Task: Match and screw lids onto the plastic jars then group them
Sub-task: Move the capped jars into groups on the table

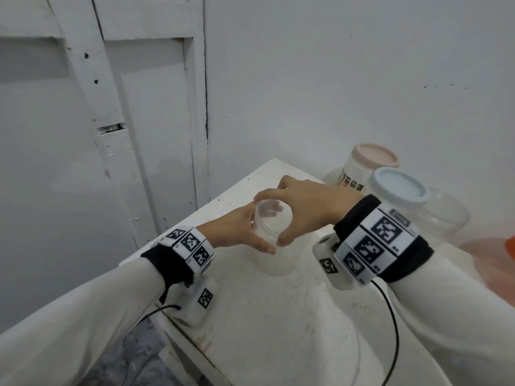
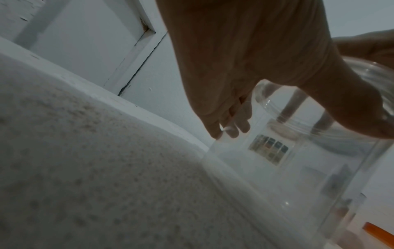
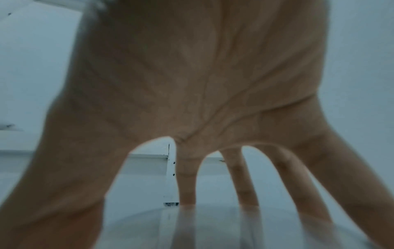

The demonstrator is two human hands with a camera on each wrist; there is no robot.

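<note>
A clear plastic jar point(image 1: 274, 257) stands on the white table point(image 1: 278, 330), near its far left part. My left hand point(image 1: 239, 229) grips the jar's body from the left, thumb in front. A clear lid point(image 1: 273, 215) sits on the jar's mouth. My right hand point(image 1: 306, 207) arches over it, with fingers and thumb spread round the rim. In the left wrist view my left hand point(image 2: 234, 67) wraps the jar point(image 2: 277, 176). In the right wrist view the fingers point(image 3: 187, 185) of my right hand come down onto the lid point(image 3: 213, 227).
At the back right stand a jar with a pink lid point(image 1: 373, 160), a jar with a blue lid point(image 1: 398, 185) and a low clear container point(image 1: 446, 215). Something orange point(image 1: 510, 246) shows at the right edge. A white door and wall stand behind the table.
</note>
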